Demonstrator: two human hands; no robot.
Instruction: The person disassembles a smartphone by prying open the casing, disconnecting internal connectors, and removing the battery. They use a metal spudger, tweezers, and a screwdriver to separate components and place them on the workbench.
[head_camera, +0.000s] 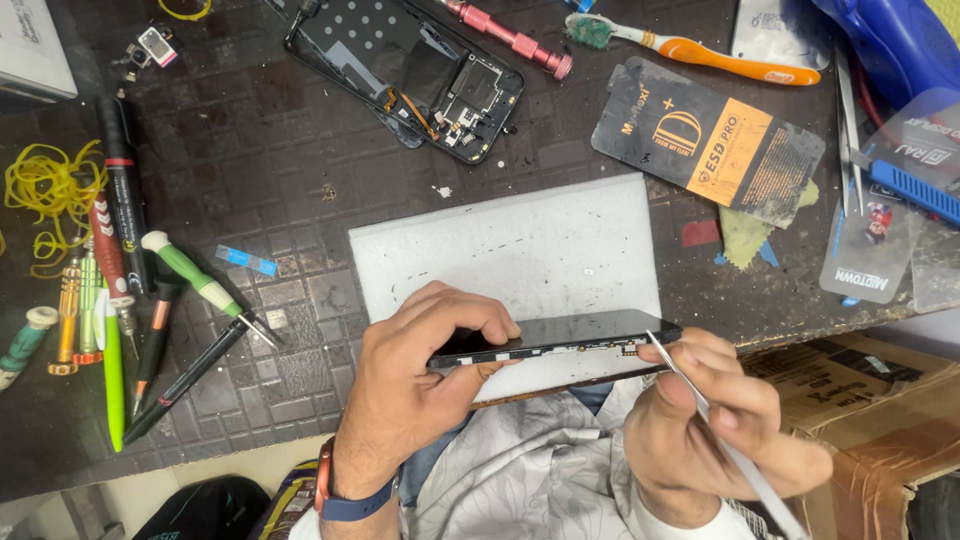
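I see left hand (420, 385) grip pinching slim black phone (560, 338) on edge at bench (250, 150) front edge, steadying it; right hand (715, 420) grip pinching thin metal tweezers (690, 385), tip at exposed side.

this is my phone fixing bench, a small repair workshop. an opened phone (405, 72) with its insides showing lies on the dark, scratched work mat (250, 140), and screwdrivers (150, 320), tweezers (850, 130) and a cleaning toothbrush (690, 47) are spread all around. a white foam pad (500, 245) sits in the middle.
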